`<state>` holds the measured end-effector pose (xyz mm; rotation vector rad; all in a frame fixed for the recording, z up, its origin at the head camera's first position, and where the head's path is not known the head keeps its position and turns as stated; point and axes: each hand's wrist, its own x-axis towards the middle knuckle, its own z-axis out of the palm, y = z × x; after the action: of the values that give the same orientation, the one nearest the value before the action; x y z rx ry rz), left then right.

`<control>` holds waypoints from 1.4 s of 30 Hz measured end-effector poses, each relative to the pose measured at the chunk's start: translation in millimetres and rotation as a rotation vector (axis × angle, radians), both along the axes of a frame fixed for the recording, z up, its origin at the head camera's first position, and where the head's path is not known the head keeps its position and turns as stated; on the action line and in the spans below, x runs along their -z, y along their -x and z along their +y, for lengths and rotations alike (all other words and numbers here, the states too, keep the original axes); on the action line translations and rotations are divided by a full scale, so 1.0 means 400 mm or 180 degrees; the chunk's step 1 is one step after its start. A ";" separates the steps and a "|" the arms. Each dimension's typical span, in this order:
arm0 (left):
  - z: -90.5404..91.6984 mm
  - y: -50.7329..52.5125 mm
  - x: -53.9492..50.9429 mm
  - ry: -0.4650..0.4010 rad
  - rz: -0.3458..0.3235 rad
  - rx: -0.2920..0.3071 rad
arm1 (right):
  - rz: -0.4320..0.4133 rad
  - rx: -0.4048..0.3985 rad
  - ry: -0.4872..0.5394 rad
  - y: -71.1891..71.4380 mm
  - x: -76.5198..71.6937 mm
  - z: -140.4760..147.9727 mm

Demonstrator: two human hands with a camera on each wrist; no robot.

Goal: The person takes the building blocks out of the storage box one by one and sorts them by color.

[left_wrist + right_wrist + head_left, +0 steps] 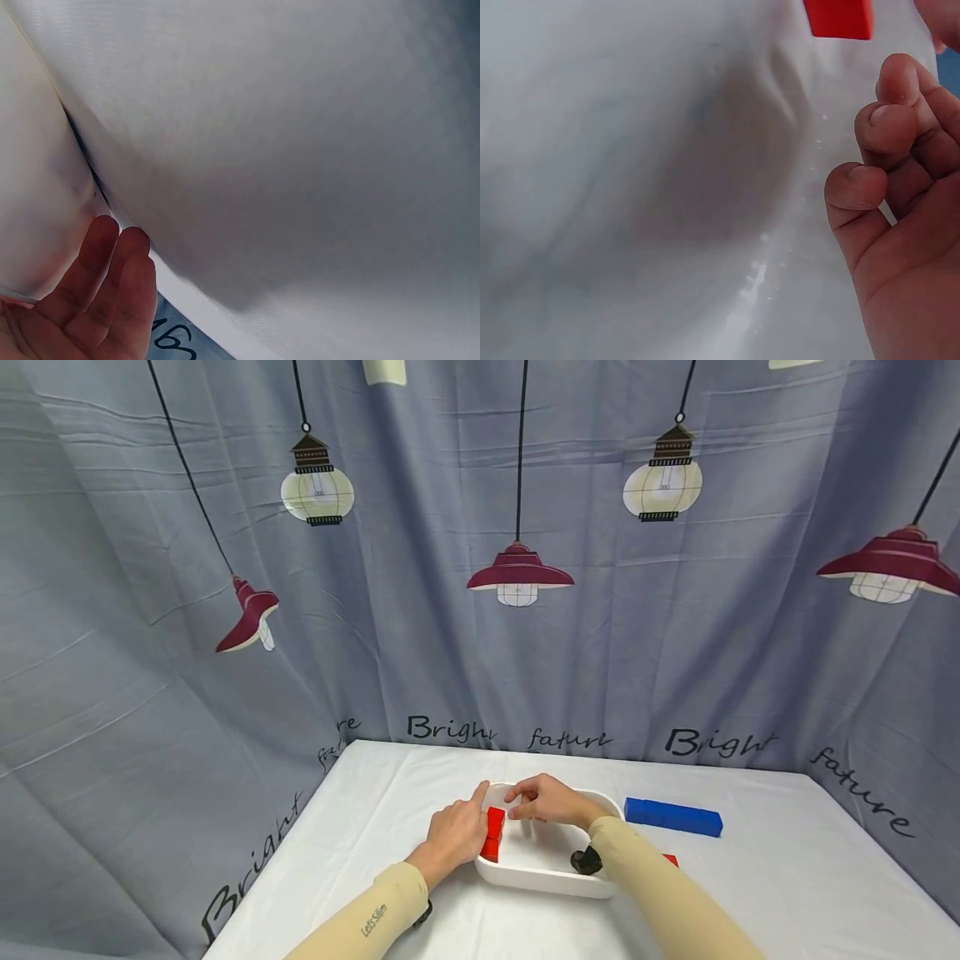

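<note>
A white tray (540, 882) sits on the table, with a short row of red blocks (492, 835) along its left inner wall. My left hand (456, 831) rests at the tray's left side, its fingers fairly straight; the left wrist view shows the fingertips of that hand (105, 292) against a white surface. Over the tray, just right of the red blocks, is my right hand (553, 800), thumb and index finger apart. The right wrist view shows that hand (907, 217) with bent fingers and nothing between them, below a red block (841, 18).
A row of blue blocks (673, 817) lies to the right of the tray on the white-covered table (787, 868). Part of a red object (671, 860) shows behind my right sleeve. A grey curtain (450, 652) with printed lamps hangs behind and to the left.
</note>
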<state>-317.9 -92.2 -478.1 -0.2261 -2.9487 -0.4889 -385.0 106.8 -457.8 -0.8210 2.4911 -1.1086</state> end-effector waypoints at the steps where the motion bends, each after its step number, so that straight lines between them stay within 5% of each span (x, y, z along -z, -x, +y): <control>1: 0.000 0.000 0.001 0.0007 0.0008 0.0006 | -0.0009 0.0003 0.0002 -0.001 0.004 -0.002; 22: 0.003 -0.002 0.006 0.0060 0.0005 0.0000 | -0.0141 -0.0236 -0.0015 -0.004 0.046 -0.015; 42: -0.001 -0.001 0.006 0.0001 0.0073 0.0017 | -0.0340 -0.0094 -0.0016 -0.011 0.048 -0.013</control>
<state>-317.7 -92.4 -480.5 -0.2379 -2.9268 -0.4832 -380.6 101.7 -476.9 -0.7736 2.3859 -1.1060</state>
